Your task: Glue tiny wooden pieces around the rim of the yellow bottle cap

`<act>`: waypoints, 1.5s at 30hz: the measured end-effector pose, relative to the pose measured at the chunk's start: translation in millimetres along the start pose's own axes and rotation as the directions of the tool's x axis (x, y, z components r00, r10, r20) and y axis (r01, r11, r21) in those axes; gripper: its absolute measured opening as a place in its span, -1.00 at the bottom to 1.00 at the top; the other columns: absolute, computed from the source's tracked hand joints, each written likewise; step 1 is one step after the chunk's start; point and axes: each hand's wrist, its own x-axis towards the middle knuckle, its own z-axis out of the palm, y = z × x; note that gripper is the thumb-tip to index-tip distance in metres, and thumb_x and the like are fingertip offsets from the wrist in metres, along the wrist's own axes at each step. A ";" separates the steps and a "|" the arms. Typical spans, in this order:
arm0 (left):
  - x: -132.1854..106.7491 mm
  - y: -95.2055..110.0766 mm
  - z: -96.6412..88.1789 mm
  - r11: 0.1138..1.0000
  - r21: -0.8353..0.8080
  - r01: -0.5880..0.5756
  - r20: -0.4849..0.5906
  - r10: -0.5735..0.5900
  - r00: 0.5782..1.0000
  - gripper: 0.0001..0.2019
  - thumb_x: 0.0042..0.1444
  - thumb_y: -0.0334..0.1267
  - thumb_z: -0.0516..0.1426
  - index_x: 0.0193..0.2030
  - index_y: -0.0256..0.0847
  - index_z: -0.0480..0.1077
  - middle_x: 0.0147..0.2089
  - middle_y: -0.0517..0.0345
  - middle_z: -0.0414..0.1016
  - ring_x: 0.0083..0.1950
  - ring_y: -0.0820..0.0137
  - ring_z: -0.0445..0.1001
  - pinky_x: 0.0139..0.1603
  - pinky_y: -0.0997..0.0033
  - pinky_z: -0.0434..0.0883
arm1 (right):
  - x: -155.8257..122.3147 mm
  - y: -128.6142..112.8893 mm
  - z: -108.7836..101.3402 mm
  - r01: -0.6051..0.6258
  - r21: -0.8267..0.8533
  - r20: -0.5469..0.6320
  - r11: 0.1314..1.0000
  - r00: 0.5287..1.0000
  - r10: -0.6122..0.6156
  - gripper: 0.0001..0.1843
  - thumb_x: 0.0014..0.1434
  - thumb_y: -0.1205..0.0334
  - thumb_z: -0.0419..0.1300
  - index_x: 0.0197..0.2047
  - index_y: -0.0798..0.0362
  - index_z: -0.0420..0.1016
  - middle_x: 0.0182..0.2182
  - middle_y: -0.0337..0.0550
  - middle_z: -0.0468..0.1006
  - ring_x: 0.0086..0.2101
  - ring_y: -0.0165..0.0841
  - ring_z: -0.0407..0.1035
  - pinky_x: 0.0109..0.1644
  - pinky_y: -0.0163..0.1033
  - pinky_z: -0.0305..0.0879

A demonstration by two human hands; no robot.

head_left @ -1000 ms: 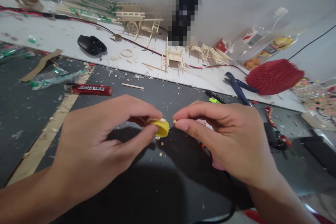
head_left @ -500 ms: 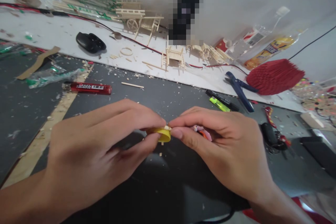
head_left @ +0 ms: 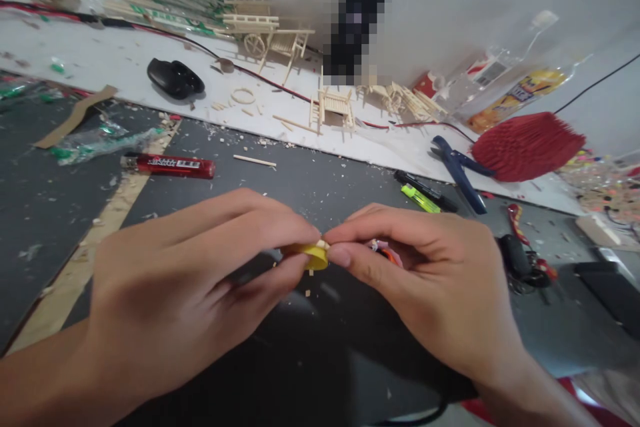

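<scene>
My left hand (head_left: 190, 287) pinches a small yellow cap (head_left: 313, 256) between thumb and fingers, low over the dark work mat (head_left: 310, 180). My right hand (head_left: 430, 280) is closed in a pinch on a tiny pale wooden piece (head_left: 323, 245), pressed against the cap's rim. The fingertips of both hands meet there. A pink and orange object (head_left: 383, 250) is tucked under my right fingers, mostly hidden.
A red lighter (head_left: 167, 165) and a loose stick (head_left: 254, 161) lie beyond my hands. Blue pliers (head_left: 457, 170), a green lighter (head_left: 420, 199) and a red spiky object (head_left: 525, 145) sit at the right. Small stick-built models (head_left: 333, 109) and a black mouse (head_left: 175, 78) rest on the white board.
My right hand moved left until its pinched wooden piece met the yellow cap. Both hands then stayed together, almost still.
</scene>
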 end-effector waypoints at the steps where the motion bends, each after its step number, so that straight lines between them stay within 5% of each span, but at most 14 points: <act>1: 1.3 -0.1 0.1 1.000 -0.010 -0.001 -0.025 0.001 1.000 -0.84 0.48 -0.36 0.24 -0.11 0.04 0.57 -0.21 0.54 0.77 -0.27 0.64 0.72 -0.26 0.63 0.53 | 1.0 -0.4 -0.8 -0.020 0.019 0.010 1.000 1.000 0.019 -0.91 0.29 0.31 0.55 -0.25 -0.09 0.84 -0.42 -0.44 0.76 -0.47 -0.54 0.52 -0.30 -0.50 0.47; 11: 0.2 -1.8 4.9 0.997 0.078 -0.020 -0.029 0.022 0.999 -0.83 0.55 -0.26 0.19 -0.11 0.08 0.54 -0.22 0.53 0.77 -0.31 0.57 0.72 -0.27 0.56 0.59 | 3.6 -2.6 -1.4 -0.077 0.125 0.065 0.989 0.995 0.069 -0.87 0.30 0.40 0.46 -0.26 -0.02 0.74 -0.45 -0.38 0.72 -0.38 -0.45 0.62 -0.22 -0.43 0.53; 18: 4.3 3.7 -2.3 1.000 -0.025 0.013 -0.062 -0.015 0.998 -0.82 0.44 -0.35 0.26 -0.15 0.09 0.56 -0.27 0.53 0.79 -0.35 0.51 0.75 -0.37 0.49 0.55 | 0.0 0.6 0.9 -0.035 0.059 0.023 0.998 0.999 0.033 -0.87 0.27 0.37 0.45 -0.31 -0.03 0.74 -0.46 -0.36 0.68 -0.51 -0.50 0.42 -0.51 -0.38 0.19; 23: -3.4 -1.7 0.5 0.997 0.064 -0.031 0.044 0.029 0.999 -0.85 0.52 -0.30 0.19 -0.02 0.11 0.54 -0.14 0.46 0.81 -0.30 0.48 0.77 -0.35 0.45 0.57 | 1.0 1.1 3.0 -0.029 0.062 0.031 0.998 0.999 0.027 -0.85 0.27 0.39 0.44 -0.32 -0.04 0.71 -0.50 -0.42 0.63 -0.56 -0.54 0.30 -0.53 -0.37 0.12; 32: -7.5 -7.1 -0.5 0.994 0.020 -0.108 0.073 0.106 0.992 -0.80 0.51 -0.41 0.20 0.06 0.03 0.54 -0.08 0.36 0.76 -0.23 0.54 0.72 -0.25 0.57 0.55 | 2.4 -2.4 4.8 0.046 -0.024 -0.005 0.999 0.999 -0.046 -0.81 0.19 0.46 0.38 -0.38 -0.03 0.66 -0.48 -0.46 0.64 -0.52 -0.56 0.33 -0.49 -0.37 0.14; 45: -10.4 -4.7 2.2 0.997 0.031 -0.069 0.065 0.066 0.996 -0.77 0.49 -0.38 0.18 0.06 0.12 0.54 -0.06 0.41 0.81 -0.26 0.48 0.77 -0.39 0.48 0.56 | 0.5 -2.5 8.6 0.036 0.008 -0.010 0.999 0.999 -0.036 -0.80 0.18 0.47 0.36 -0.39 -0.03 0.64 -0.48 -0.44 0.66 -0.47 -0.51 0.46 -0.36 -0.39 0.33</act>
